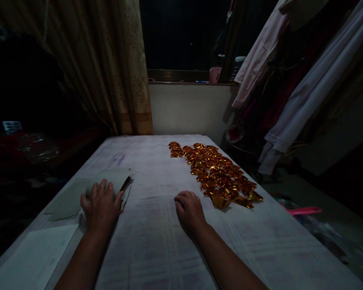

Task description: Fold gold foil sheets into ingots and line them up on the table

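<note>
My left hand (101,203) lies flat, fingers stretched out, on top of a stack of grey-green paper sheets (75,193) at the left side of the table (157,241). My right hand (189,209) rests on the table's middle with its fingers curled under; nothing shows in it. Just to its right, a long spread of folded gold foil pieces (218,173) runs from the near right toward the far middle of the table.
A white sheet (36,257) lies at the near left corner. A curtain (109,68) hangs behind the table on the left, a dark window (181,36) behind. Clothes (290,80) hang on the right. A pink object (305,210) lies low at the right.
</note>
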`<state>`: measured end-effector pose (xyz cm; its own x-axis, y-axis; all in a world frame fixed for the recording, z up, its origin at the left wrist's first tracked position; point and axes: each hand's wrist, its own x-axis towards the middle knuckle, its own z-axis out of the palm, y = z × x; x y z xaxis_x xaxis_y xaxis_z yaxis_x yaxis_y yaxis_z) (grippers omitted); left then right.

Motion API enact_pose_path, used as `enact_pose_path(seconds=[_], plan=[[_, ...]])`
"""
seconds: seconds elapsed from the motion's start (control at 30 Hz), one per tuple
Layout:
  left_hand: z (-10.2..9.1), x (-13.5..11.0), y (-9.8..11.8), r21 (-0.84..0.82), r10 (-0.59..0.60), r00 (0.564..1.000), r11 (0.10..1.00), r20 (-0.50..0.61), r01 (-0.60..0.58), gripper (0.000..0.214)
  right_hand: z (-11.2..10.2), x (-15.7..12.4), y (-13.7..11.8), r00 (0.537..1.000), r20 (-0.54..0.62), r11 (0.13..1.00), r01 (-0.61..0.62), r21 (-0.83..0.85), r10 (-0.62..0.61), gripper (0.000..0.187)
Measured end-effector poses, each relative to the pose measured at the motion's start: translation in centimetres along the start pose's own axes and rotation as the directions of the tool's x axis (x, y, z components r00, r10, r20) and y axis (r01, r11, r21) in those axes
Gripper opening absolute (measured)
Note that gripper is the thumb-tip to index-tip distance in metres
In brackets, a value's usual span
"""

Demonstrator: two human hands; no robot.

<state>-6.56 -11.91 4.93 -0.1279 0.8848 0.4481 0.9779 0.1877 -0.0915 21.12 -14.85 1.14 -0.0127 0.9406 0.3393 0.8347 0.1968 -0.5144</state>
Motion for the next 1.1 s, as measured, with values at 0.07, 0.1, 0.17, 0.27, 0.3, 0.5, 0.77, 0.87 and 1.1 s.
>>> enact_pose_path(seconds=[0.07,0.1,0.17,0.27,0.3,0.5,0.77,0.87,1.1], plan=[[0.0,0.0,-0.1,-0.036,0.01,1.0,0.999,-0.002,-0.01,0.049,0.0,0.0,0.1,1.0,-0.007,1.0,0.003,0.003,-0.003,0.021],[0.0,0.0,-0.2,-0.064,0.021,1.0,0.998,-0.014,-0.022,0.048,0.0,0.0,0.1,1.0,-0.01,1.0,0.005,0.007,-0.005,0.021],[0.1,0.1,-0.3,-0.125,0.044,0.997,0.991,-0.057,-0.051,0.046,-0.1,0.0,0.1,1.0,-0.014,1.0,0.013,0.022,-0.012,0.021],[0.2,0.3,-0.6,-0.199,0.057,0.989,0.977,-0.134,-0.083,0.043,-0.1,0.0,0.2,1.0,-0.006,0.999,0.018,0.037,-0.017,0.022],[0.2,0.3,-0.6,-0.218,0.055,0.987,0.972,-0.151,-0.088,0.042,0.0,0.0,0.3,1.0,-0.003,0.999,0.017,0.035,-0.017,0.022],[0.2,0.3,-1.3,-0.272,0.043,0.99,0.959,-0.137,-0.08,0.04,0.3,0.0,0.5,1.0,-0.015,1.0,0.024,0.018,-0.023,0.02],[0.0,0.4,-1.8,-0.325,0.013,0.978,0.942,-0.208,-0.082,0.036,0.4,-0.1,0.6,0.999,-0.03,0.999,0.034,0.023,-0.033,0.021],[-0.6,0.5,-1.8,-0.36,-0.005,0.962,0.928,-0.274,-0.097,0.035,0.3,0.0,0.6,0.999,-0.03,0.999,0.031,0.025,-0.031,0.022],[-3.8,-0.2,0.1,-0.503,-0.198,0.948,0.863,-0.248,0.048,0.038,0.7,0.0,0.8,0.998,-0.066,0.997,0.029,0.074,-0.024,0.027]])
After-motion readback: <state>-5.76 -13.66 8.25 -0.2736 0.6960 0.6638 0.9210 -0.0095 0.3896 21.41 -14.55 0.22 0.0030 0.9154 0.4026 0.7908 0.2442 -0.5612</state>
